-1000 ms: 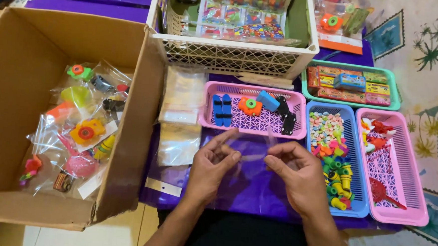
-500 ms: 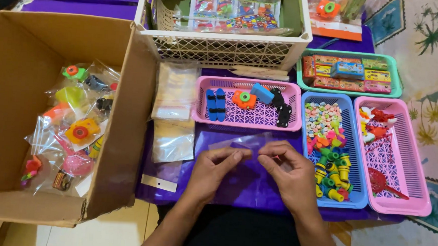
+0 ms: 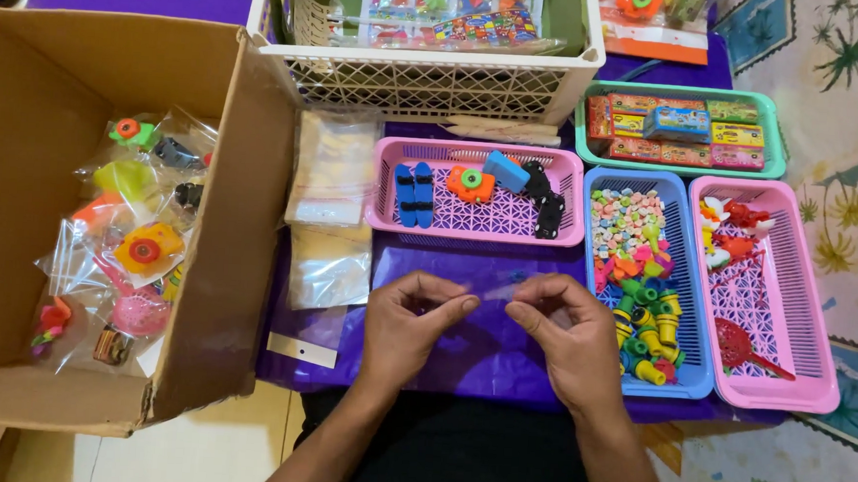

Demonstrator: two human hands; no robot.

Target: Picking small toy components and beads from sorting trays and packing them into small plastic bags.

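Pink tray (image 3: 478, 232); blue tray (image 3: 686, 284); purple cloth (image 3: 462, 350).

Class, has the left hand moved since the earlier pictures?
Barely: the left hand stays below the long pink tray, only edging nearer the right hand.

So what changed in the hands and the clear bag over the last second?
Both hands lowered toward the purple cloth and drew closer together. The left hand and right hand kept pinching the small clear plastic bag between their fingertips; nothing was let go or picked up. The pink tray, blue tray, cardboard box and stack of clear bags stayed as they were.
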